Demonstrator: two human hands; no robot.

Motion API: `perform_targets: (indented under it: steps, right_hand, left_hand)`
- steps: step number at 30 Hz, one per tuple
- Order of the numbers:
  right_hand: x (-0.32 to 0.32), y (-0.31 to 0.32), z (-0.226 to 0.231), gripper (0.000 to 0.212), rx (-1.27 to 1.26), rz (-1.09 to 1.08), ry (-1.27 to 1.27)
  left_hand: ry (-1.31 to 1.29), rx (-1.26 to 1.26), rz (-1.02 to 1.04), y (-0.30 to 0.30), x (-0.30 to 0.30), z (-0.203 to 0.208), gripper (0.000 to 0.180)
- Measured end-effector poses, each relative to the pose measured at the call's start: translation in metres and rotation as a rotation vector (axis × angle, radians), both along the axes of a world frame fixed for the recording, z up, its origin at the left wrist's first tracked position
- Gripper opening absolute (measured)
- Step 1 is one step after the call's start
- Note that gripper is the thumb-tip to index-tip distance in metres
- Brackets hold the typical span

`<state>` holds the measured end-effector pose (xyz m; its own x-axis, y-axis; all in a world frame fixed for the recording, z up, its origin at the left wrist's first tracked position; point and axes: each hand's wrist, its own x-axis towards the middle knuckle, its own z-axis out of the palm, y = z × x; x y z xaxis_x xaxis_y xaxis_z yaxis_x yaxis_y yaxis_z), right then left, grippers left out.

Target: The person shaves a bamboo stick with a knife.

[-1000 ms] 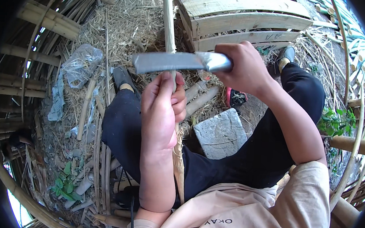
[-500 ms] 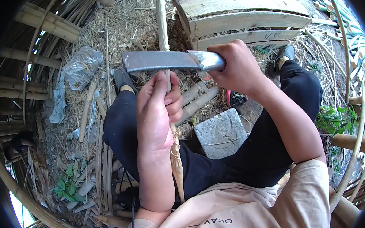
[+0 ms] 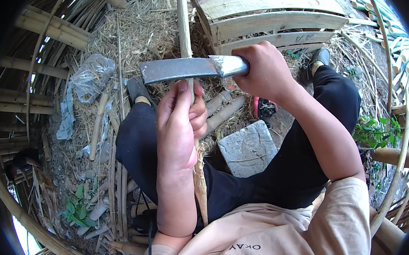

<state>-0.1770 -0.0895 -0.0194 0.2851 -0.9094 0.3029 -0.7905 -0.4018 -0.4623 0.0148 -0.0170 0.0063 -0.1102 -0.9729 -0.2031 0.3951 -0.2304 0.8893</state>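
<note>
My left hand (image 3: pixel 180 118) is closed around a long, pale wooden or bamboo stick (image 3: pixel 184 33). It runs from beyond the top edge down to my lap, where its lower end is darker, with frayed curls and a taper. My right hand (image 3: pixel 264 70) grips the silver metal handle of a broad knife (image 3: pixel 180 71). The grey blade lies crosswise over the stick, just above my left fingertips, and its flat side hides a short length of it. I cannot tell how deep the edge touches the wood.
A slatted wooden crate (image 3: pixel 273 21) stands ahead. Between my legs lie a square stone block (image 3: pixel 247 148) and cut bamboo pieces (image 3: pixel 225 112), with a red and black object (image 3: pixel 264 108) beside them. Shavings (image 3: pixel 140 33) and a clear plastic bag (image 3: pixel 91 77) lie at left. Bamboo poles (image 3: pixel 406 61) are piled at right.
My left hand and the stick have shifted slightly to the right. The knife blade has also slid a little rightward, its tilt slightly changed. Both grips stay the same.
</note>
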Motion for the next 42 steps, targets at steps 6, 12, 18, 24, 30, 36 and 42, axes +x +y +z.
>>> perform_targets:
  steps: [6,12,18,24,30,36,42]
  right_hand:
    - [0.000,0.000,-0.003,0.023,-0.057,0.045,-0.073]
    - [0.000,0.001,0.001,0.024,-0.064,0.057,-0.092]
    - [-0.001,0.000,-0.002,0.024,-0.062,0.043,-0.072]
    - [-0.001,-0.002,-0.002,0.023,-0.048,0.028,-0.081]
    - [-0.001,-0.004,-0.005,0.021,-0.016,0.013,-0.093]
    - [-0.010,-0.011,0.001,0.020,-0.153,-0.031,0.014]
    - [-0.011,-0.015,0.003,0.017,-0.273,-0.095,0.085]
  left_hand:
    - [0.026,0.018,-0.013,-0.001,0.003,0.000,0.025]
    - [0.007,0.015,-0.008,0.001,0.006,0.004,0.024]
    - [-0.010,0.011,-0.013,0.001,0.004,0.003,0.025]
    - [-0.009,0.001,-0.017,0.001,0.002,0.003,0.026]
    - [0.065,-0.006,-0.089,0.001,0.001,-0.003,0.026]
    - [0.150,0.045,-0.165,0.007,-0.004,-0.003,0.027]
    - [0.097,0.013,-0.137,0.007,-0.003,-0.005,0.026]
